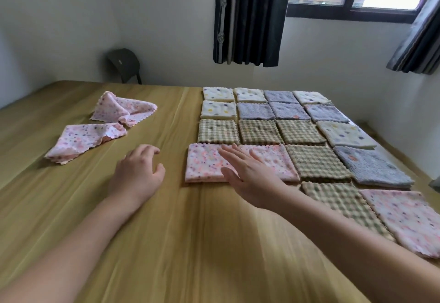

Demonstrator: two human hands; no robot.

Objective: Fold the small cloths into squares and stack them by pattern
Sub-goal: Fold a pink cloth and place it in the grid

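The right hand (247, 171) stretches over the folded pink cloth (202, 164), fingers straight, gripping nothing. The left hand (138, 171) hovers loosely curled and empty over the table (190, 243), near two unfolded pink cloths (83, 140) further left.

Soft cloth on matt wood.
The table (166, 231) is showing a pale wood-grain surface, smooth, giving off only a dull sheen. The grey-lilac cloths (256, 110) are looking fluffy, with a terry-like pile; the checked cloths (258, 132) and pink speckled cloths (85, 140) are lying flatter, soft-napped, with scalloped cut edges. The curtain (250, 16) is hanging as dark woven fabric. The chair (123, 62) is looking like matt dark plastic.
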